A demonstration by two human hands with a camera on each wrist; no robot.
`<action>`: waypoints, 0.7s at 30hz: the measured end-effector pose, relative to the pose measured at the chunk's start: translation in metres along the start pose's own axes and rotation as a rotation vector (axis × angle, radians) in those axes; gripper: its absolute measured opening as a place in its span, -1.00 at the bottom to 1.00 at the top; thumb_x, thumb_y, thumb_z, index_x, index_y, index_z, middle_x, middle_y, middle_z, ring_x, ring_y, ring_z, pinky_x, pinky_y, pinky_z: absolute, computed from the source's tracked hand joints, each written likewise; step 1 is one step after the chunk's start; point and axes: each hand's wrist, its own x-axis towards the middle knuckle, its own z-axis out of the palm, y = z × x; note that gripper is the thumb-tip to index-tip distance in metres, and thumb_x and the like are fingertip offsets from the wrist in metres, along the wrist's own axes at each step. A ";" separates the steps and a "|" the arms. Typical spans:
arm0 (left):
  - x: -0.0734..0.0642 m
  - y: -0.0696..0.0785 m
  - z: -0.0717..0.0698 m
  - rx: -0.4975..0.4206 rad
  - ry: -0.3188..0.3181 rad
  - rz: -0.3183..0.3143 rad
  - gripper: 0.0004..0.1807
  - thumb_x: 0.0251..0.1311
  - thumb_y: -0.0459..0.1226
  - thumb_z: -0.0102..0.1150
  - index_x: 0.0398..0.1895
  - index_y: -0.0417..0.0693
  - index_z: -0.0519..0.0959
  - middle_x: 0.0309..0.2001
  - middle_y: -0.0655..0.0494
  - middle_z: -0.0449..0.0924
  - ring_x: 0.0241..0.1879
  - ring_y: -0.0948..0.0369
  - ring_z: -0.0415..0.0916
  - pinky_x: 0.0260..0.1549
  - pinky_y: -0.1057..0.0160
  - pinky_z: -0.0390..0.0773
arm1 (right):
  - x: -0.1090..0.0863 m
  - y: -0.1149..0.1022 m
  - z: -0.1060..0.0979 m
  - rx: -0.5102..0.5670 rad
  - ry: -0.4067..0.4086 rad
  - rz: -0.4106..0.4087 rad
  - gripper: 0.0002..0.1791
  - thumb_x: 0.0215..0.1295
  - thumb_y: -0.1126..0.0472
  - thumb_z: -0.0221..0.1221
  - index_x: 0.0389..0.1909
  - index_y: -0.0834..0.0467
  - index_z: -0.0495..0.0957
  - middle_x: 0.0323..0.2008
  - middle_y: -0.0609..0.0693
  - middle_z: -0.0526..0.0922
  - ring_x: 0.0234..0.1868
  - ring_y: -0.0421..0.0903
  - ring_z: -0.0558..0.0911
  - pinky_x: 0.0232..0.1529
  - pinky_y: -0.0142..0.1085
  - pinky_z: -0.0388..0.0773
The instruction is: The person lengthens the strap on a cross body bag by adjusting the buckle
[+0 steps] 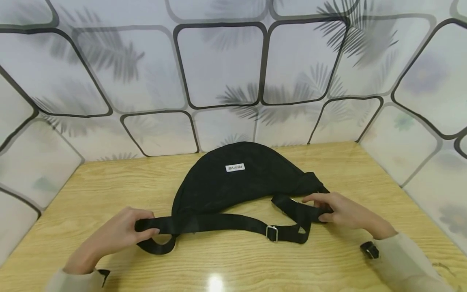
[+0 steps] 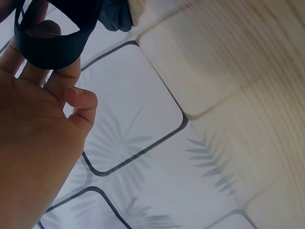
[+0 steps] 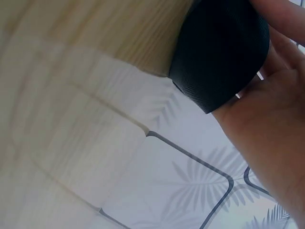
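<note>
A black waist bag with a small white label lies on the table, its curved side towards the back wall. Its black webbing strap runs along the near side. My left hand pinches the strap at the left, where it bends into a loop in the left wrist view. At the right, my right hand grips another stretch of strap, seen as a wide dark band in the right wrist view. A metal slide buckle sits on the strap between both hands, near a twisted fold.
The wood-grain table extends around the bag. A patterned wall covering with dark outlines and leaf prints closes off the back and both sides. Light glares off the table's near edge.
</note>
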 end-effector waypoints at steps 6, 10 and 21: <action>-0.007 -0.004 -0.005 0.069 0.026 -0.018 -0.70 0.19 -0.38 0.41 -0.48 0.12 0.46 -0.57 0.49 0.10 -0.62 0.53 0.01 -0.63 0.38 0.19 | -0.002 0.001 -0.006 0.003 -0.006 0.088 -0.61 0.17 0.55 0.30 0.03 0.29 0.60 -0.23 -0.15 0.61 -0.27 -0.26 0.54 -0.31 -0.28 0.55; -0.007 -0.002 -0.004 0.132 0.044 -0.028 -0.76 0.17 -0.35 0.44 -0.44 0.09 0.52 -0.57 0.50 0.24 -0.63 0.54 0.08 -0.63 0.39 0.24 | -0.003 0.001 -0.008 0.006 0.002 0.093 -0.72 0.21 0.52 0.30 -0.06 0.28 0.63 -0.21 -0.09 0.65 -0.25 -0.25 0.58 -0.29 -0.28 0.58; 0.062 0.069 0.034 0.447 0.075 0.071 -0.73 0.28 -0.10 0.38 -0.06 -0.02 0.66 -0.16 0.17 0.56 -0.20 0.18 0.50 -0.22 0.03 0.51 | -0.001 -0.003 -0.010 0.069 0.008 0.124 -0.89 0.31 0.43 0.30 -0.19 0.25 0.64 -0.36 -0.23 0.57 -0.42 -0.32 0.48 -0.46 -0.33 0.50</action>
